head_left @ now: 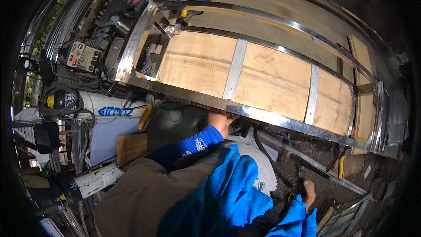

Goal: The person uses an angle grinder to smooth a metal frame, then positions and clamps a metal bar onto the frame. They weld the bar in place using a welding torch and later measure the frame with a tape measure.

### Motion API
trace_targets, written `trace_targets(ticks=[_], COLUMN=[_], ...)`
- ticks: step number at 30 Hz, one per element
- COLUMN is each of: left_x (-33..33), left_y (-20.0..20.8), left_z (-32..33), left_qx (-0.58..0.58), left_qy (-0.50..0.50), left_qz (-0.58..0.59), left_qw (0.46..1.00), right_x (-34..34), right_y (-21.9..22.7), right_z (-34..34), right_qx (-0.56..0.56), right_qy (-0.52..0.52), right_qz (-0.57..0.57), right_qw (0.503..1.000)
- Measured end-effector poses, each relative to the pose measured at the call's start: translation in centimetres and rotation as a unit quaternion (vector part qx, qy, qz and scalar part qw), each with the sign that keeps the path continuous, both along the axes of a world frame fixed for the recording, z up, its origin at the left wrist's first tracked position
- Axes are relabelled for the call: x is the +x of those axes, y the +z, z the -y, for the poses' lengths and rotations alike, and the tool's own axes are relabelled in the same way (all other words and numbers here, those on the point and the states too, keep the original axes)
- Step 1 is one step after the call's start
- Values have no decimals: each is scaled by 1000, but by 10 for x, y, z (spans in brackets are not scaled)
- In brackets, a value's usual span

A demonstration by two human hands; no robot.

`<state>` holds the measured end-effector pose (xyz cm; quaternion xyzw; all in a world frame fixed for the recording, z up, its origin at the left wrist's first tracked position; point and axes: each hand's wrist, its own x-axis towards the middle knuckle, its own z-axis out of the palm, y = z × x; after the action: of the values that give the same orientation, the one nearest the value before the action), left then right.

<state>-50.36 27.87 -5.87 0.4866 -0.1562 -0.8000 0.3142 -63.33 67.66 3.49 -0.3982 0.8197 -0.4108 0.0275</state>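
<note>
A shiny metal frame [272,117] with wooden panels [272,79] set in it lies across the view in front of me. At its near rail is my left hand [220,120], in a blue sleeve, with its fingers curled round the rail's underside and partly hidden by it. Lower right, my right hand [309,194] is closed round a dark slender thing [300,176]; its kind is too dark to tell. A black strap or cable [274,164] runs down toward that hand. Bright blue cloth [232,180] bunches over my body and right arm.
Yellow-handled clamps [145,116] [340,166] hang at the near rail. An angle grinder [144,63] sits inside the frame's left end. Left stand a welding machine [82,57] with red lights and a white gas cylinder [112,105] with cables. Metal bars [324,173] lie on the floor.
</note>
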Motion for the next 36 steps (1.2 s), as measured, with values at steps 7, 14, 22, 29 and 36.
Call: trace_targets(ticks=[7,14,22,29,36], left_x=[-1,2,38,69,78], left_y=[-13,14,-20,-67,-66], left_z=[1,-3,-8,-16,9], left_qx=[24,27,-30,-108,107], left_qy=[9,29,-145,-292,-185], left_qz=[-33,-15,-63,37,-298], left_qw=[999,999,987,949,930], right_x=[29,1,-37,-32,-19], right_y=[-27,-41,-4,2,-15], right_z=[28,140,237,266,264], right_qx=[51,-119,-5,74,76], right_qy=[-135,-81,196,239,247], right_qz=[201,375,200,180,242], right_qw=[969,916,960,951,935])
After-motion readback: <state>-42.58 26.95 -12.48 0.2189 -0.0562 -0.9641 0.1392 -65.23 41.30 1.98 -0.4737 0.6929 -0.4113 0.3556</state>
